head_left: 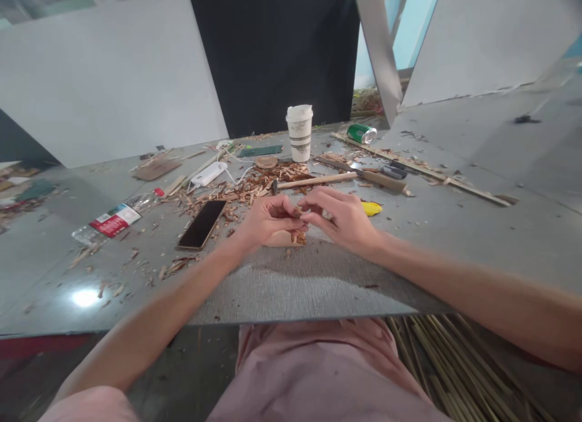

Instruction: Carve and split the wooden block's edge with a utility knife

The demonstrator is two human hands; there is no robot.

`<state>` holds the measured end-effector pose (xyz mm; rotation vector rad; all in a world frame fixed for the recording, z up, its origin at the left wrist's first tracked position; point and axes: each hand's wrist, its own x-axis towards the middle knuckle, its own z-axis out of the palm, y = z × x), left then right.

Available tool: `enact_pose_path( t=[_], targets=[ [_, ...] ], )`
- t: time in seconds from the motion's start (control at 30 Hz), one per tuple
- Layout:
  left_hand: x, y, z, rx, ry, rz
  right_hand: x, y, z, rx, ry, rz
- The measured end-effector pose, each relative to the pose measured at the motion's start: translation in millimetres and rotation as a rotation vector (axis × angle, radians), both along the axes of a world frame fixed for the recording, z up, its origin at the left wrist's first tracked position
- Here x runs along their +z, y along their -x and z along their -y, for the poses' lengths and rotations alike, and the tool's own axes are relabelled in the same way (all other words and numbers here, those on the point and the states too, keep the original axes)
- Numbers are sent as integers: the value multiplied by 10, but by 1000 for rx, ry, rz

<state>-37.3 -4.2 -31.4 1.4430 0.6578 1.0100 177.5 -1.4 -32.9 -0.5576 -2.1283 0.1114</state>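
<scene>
My left hand [267,219] and my right hand [340,219] meet above the grey table [318,282], fingertips pinched together on a small brown piece of wood [297,213]. Under them lies a pale wooden block [280,239] with reddish shavings on it. Just beyond the hands a hammer with a wooden handle [313,180] rests across a heap of wood chips [254,188]. A yellow object [371,208] peeks out behind my right hand.
A dark phone [202,224] lies left of my hands. Further back stand a paper cup [299,133], a green can [361,133] on its side, a white power bank [208,174], a knife [377,178] and a long wooden strip [427,172]. Bamboo sticks [436,361] lie below the table edge.
</scene>
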Motion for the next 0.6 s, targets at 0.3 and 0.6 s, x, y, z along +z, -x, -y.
enact_pose_path(
  t=[0.3,0.6],
  targets=[
    [53,14,11,36,1,-15,42,-5,-55,131,331,-60],
    [101,52,-19,44,-236,-97,4,42,-46,449,1108,-425]
  ],
)
